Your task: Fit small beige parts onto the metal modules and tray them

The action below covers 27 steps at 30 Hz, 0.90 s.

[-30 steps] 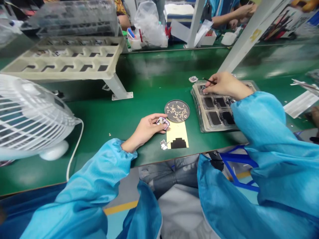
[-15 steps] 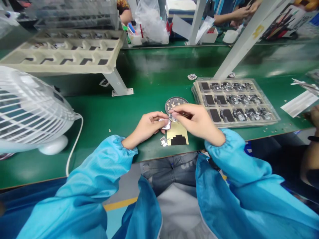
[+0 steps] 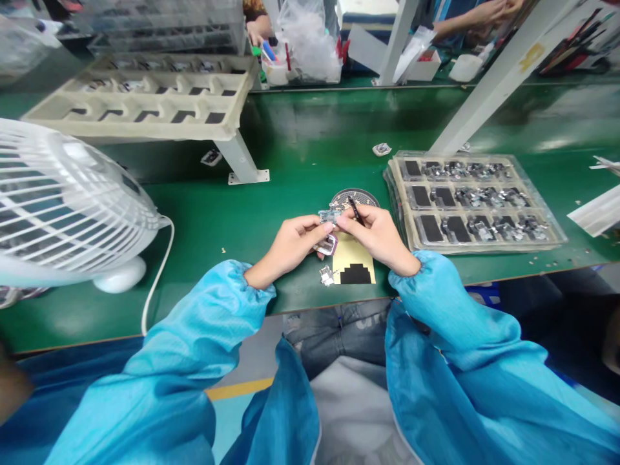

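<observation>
My left hand [image 3: 293, 244] is closed on a small whitish metal part with a purple edge [image 3: 327, 245]. Above it, a small silvery, partly clear piece [image 3: 329, 216] sits between the fingertips of both hands. My right hand [image 3: 375, 234] pinches this piece at its right end. A thin black tool, seemingly tweezers [image 3: 356, 210], lies in the right hand and points up past the fingers. Under the hands is a yellow sheet [image 3: 349, 248] with a black stepped patch [image 3: 356, 274]. A loose silver part [image 3: 326, 276] lies at its left edge.
Behind my hands sits a round grey dish [image 3: 356, 194] holding tiny pieces. Stacked trays of metal parts [image 3: 484, 200] stand at right. A white fan [image 3: 72, 206] and a raised cream tray [image 3: 145, 113] occupy the left. A slanted post [image 3: 494, 84] rises behind; co-workers' arms show beyond.
My right hand has turned and its tool now points upward. The silvery piece has come up between both hands' fingertips. The whole view has shifted slightly.
</observation>
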### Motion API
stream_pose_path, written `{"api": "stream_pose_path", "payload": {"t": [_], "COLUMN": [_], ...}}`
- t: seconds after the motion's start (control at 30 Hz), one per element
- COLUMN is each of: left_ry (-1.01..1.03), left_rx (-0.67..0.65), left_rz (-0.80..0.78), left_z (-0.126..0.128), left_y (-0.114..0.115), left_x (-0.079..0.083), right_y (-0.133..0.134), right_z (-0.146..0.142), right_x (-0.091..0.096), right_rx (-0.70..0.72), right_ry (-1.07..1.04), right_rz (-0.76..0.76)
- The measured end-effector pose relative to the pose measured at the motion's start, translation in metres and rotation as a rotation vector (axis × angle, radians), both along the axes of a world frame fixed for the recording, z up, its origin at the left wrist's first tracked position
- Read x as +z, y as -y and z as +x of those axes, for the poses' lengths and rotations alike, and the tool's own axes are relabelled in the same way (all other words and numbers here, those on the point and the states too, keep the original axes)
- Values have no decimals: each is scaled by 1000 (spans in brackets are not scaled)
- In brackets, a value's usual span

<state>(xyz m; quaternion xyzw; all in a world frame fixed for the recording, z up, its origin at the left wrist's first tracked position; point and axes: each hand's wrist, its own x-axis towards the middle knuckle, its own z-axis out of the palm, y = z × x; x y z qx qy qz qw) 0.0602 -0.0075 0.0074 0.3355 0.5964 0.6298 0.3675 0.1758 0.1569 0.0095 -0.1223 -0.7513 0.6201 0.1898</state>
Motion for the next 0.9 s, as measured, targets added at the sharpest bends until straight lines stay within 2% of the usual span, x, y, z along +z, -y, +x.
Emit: {"api": "stream_pose_path", "payload": {"t": [0.1, 0.23, 0.37, 0.63, 0.9], "left_ry": [57, 123, 80, -86, -134], "left_rx": [37, 90, 133, 127, 141], "left_rz": [20, 57, 75, 102, 87], "left_z": [-4, -10, -12, -6, -3], "left_y": [0, 2, 4, 6, 4], "left_x": [-2, -5, -5, 1, -9], "right_y": [-2, -1, 2, -1, -1], "right_z": [5, 12, 10, 9, 8], "right_x": [3, 6, 3, -2, -4], "right_rx": [-68, -23, -16, -59, -59], "right_ry": [-42, 44, 114, 111, 118], "right_rz": [4, 54, 57, 46, 40]}}
